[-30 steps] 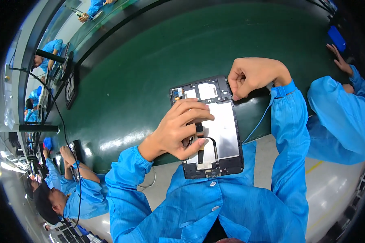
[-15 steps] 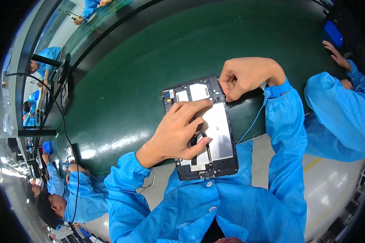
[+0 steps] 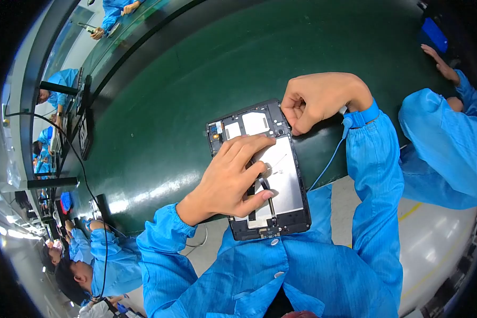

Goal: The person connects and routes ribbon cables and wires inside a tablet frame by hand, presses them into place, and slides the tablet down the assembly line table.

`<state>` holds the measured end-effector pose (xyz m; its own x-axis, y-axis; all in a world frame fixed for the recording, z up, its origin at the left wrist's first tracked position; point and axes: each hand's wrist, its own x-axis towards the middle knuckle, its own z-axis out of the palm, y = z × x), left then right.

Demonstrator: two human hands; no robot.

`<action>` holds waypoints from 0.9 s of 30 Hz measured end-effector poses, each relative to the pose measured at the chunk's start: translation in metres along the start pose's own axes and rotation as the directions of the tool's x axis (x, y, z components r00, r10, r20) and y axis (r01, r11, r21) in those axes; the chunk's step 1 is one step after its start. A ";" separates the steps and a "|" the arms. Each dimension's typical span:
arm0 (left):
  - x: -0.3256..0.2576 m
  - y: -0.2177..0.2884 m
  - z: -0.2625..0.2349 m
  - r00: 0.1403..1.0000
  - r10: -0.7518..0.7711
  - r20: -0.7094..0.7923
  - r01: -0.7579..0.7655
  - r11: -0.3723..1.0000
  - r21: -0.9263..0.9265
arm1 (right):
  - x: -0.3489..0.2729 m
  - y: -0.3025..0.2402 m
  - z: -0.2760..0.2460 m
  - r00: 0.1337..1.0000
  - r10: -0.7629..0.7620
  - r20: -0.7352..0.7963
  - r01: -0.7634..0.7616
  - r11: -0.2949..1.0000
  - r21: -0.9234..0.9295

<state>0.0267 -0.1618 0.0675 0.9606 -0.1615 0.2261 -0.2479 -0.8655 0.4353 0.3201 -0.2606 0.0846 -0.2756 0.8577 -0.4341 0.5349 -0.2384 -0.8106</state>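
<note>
A tablet (image 3: 283,183) with its back cover off lies under my hands, a silver plate and black frame showing. Its near end juts past the table's front edge toward my body. My left hand (image 3: 229,177) rests across its face, fingers apart, index finger stretched toward the upper part and thumb lower down. A dark narrow strip (image 3: 271,203) runs beside the thumb; whether it is a cable or a tool I cannot tell. At the tablet's upper right edge, my right hand (image 3: 318,100) is closed in a pinch. Whatever sits between those fingertips is hidden.
The dark green table (image 3: 185,85) curves around in front. A blue wrist strap (image 3: 367,116) with a cord (image 3: 331,164) runs from my right wrist past the table edge. Another person in blue (image 3: 434,148) sits at the right; more people work at the left. A black cable (image 3: 82,161) hangs there.
The tablet's far end has shifted slightly left, and my left hand moved a little with it. My right hand stays pinched at the edge, moved slightly left.
</note>
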 end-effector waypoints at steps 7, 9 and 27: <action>-0.002 -0.003 0.003 1.000 -0.014 0.000 0.014 1.000 -0.003 | 0.002 -0.001 -0.002 1.000 0.002 0.020 -0.002 1.000 -0.005; -0.001 -0.002 0.002 1.000 -0.005 -0.004 0.005 1.000 -0.008 | 0.002 -0.001 -0.002 1.000 0.004 0.027 -0.004 1.000 0.003; 0.017 0.003 -0.008 0.998 0.063 -0.014 -0.062 0.998 0.024 | 0.009 0.004 0.000 0.987 -0.155 -0.034 0.159 0.963 0.218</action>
<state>0.0418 -0.1631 0.0795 0.9414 -0.2086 0.2650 -0.3041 -0.8650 0.3992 0.3194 -0.2536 0.0773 -0.3282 0.8992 -0.2893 0.2972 -0.1925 -0.9352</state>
